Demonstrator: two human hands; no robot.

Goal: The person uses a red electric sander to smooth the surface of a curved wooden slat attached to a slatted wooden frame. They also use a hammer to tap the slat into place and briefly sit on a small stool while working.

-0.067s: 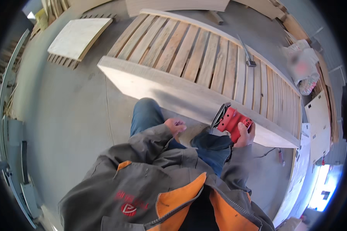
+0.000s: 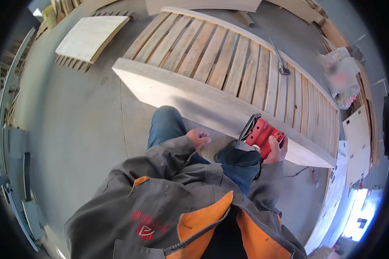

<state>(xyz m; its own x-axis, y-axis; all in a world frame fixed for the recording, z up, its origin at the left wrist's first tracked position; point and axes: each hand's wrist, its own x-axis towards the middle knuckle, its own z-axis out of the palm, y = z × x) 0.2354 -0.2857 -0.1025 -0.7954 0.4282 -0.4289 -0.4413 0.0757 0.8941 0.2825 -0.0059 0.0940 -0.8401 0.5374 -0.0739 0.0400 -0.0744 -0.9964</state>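
Note:
My right hand (image 2: 277, 150) is wrapped round the body of a red power sander (image 2: 265, 134). The sander's black flat pad faces left, away from my palm. Behind it is the long pale side board of a slatted wooden frame (image 2: 160, 88); whether the sander touches the board I cannot tell. Over my lap, beside my bent left knee, my left hand (image 2: 199, 139) hangs with its fingers curled in, and nothing shows in it. The frame's wooden slats run crosswise between its two long boards.
A clamp-like metal bar (image 2: 281, 62) lies on the frame's far right part. At the upper left, a pale panel (image 2: 88, 38) rests on a slatted pallet. Plastic sacks (image 2: 343, 75) lie at the right, near stacked boards. A cord (image 2: 299, 172) trails on the floor.

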